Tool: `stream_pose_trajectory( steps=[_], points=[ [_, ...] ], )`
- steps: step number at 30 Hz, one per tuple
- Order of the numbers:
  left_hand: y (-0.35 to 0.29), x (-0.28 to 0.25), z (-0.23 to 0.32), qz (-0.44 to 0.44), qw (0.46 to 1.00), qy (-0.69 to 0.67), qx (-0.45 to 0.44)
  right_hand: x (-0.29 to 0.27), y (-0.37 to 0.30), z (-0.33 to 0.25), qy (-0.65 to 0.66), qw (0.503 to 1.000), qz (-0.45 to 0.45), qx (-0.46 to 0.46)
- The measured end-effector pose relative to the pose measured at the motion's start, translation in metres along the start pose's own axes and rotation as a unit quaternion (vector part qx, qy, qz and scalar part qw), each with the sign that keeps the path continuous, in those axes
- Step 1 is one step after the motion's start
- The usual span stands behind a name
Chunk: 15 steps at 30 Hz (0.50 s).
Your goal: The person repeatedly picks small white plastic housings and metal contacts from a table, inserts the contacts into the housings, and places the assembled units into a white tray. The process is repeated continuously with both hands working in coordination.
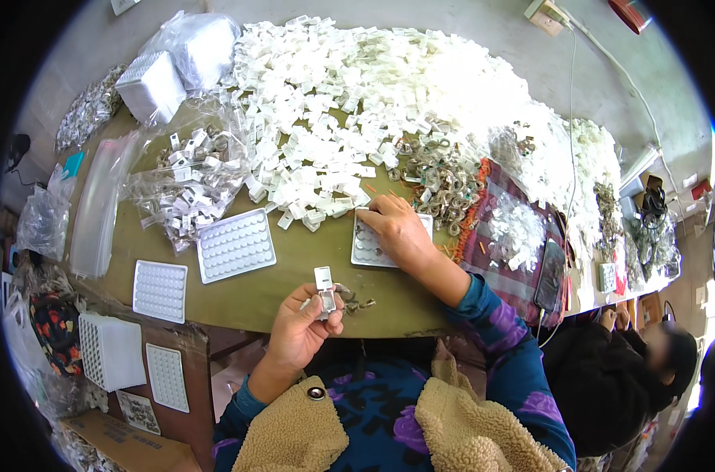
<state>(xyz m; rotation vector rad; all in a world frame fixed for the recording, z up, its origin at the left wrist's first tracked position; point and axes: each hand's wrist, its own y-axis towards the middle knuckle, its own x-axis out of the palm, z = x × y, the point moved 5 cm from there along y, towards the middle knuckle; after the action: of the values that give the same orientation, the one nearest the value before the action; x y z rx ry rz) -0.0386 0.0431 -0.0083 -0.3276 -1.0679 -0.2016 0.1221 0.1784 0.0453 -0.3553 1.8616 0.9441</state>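
Note:
My left hand (301,326) holds a small white plastic clip with a metal piece (324,289) up over the near edge of the olive table (294,283). A few loose metal bits (356,300) lie on the table just right of it. My right hand (397,230) rests palm down on a white dimpled tray (362,245), fingers at its far edge and closed on nothing visible. A huge heap of white plastic pieces (357,86) covers the far half of the table beyond both hands.
Two more white dimpled trays (235,245) (160,290) lie to the left, beside clear bags of parts (188,185). Metal rings (444,181) pile right of my right hand, near a patterned cloth (515,259) and a phone (549,275). Another person (625,370) sits at lower right.

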Motion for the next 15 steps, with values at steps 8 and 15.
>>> stream_pose_trajectory(
  steps=[8,15],
  points=[
    [-0.001,-0.001,0.0,-0.012,1.0,-0.009,-0.006,-0.012,0.004,0.014,0.212,0.97,0.051,0.105],
    [0.0,0.001,0.001,-0.014,1.0,-0.008,0.0,0.002,0.012,0.01,0.071,0.997,-0.017,0.024]
  ],
)
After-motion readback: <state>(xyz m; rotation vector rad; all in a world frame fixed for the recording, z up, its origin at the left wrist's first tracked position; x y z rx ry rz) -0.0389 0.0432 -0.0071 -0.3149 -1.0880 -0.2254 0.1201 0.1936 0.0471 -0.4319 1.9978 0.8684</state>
